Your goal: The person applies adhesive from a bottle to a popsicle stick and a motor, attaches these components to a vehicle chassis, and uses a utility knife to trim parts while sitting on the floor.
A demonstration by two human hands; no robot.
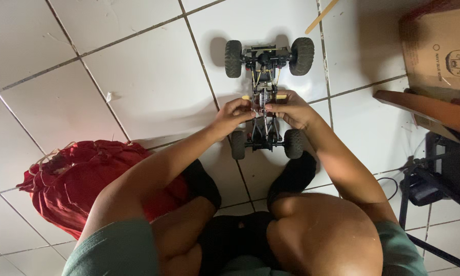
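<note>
Black toy truck chassis [265, 97] lies between both hands' fingers [244, 108], pinched together on its middle.

One model car chassis [265, 97], four tyres, one red bag [71, 179], one cardboard box [439, 51].

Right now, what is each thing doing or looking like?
Toy car chassis: upright on four wheels, no body shell.
Left hand: fingers pinching the chassis middle.
Right hand: fingers pinching the chassis middle.
Red bag: slumped on the floor.
Cardboard box: lying on the floor.
</note>
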